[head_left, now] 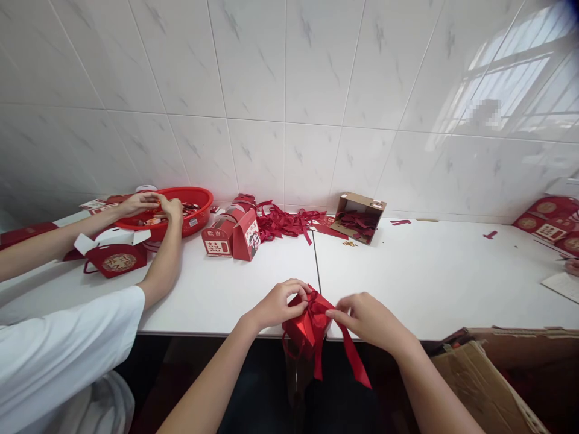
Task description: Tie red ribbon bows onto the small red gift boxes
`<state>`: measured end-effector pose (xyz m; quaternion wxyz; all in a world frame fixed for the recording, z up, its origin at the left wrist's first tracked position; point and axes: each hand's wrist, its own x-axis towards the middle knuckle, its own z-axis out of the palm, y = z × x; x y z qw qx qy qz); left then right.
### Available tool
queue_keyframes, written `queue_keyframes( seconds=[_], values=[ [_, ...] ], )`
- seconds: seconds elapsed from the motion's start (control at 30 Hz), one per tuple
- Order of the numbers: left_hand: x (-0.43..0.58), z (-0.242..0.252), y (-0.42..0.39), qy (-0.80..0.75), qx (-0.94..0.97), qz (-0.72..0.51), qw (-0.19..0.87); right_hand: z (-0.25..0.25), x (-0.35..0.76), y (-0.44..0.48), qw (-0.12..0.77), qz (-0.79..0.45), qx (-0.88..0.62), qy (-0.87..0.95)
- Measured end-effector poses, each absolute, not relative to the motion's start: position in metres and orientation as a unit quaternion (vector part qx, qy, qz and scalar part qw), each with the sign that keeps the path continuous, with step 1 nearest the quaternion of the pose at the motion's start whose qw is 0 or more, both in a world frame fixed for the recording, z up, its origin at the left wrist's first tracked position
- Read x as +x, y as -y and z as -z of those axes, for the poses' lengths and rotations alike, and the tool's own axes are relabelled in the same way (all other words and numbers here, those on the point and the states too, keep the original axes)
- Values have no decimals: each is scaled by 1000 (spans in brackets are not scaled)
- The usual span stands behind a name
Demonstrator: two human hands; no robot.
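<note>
A small shiny red gift box [298, 330] sits at the table's front edge, partly over it, with a dark red ribbon [354, 357] tied in a bow on top. My left hand [284, 303] curls over the box's upper left, thumb and fingers pinching the ribbon at the bow. On the other side, my right hand [364, 318] holds part of the ribbon between thumb and fingertips. Two ribbon tails hang below the table edge. My fingers hide some of the bow.
At left, a co-worker's hands [156, 205] reach into a red basin [199, 208] of small packets, beside an open red box [115, 256]. Finished-looking boxes [221, 235], a ribbon heap [289, 222] and a cardboard box [362, 211] stand along the wall. A large carton [479, 374] is at lower right.
</note>
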<state>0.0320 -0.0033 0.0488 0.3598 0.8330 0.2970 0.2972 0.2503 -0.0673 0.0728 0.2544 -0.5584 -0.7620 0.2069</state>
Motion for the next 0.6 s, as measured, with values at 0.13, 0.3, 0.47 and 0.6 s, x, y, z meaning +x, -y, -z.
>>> queue_keyframes(
  seconds=[0.13, 0.3, 0.47, 0.6],
  values=[
    [31, -52, -4, -284, 847, -275, 356, -71, 242, 35, 310, -296, -466, 774],
    [33, -60, -5, -300, 871, -231, 311, -66, 236, 21, 291, -329, -413, 798],
    [33, -69, -4, -335, 877, -193, 285, -61, 242, 28, 293, -307, -361, 831],
    [27, -74, -13, -356, 877, -164, 277, -53, 244, 32, 268, -252, -338, 867]
  ],
)
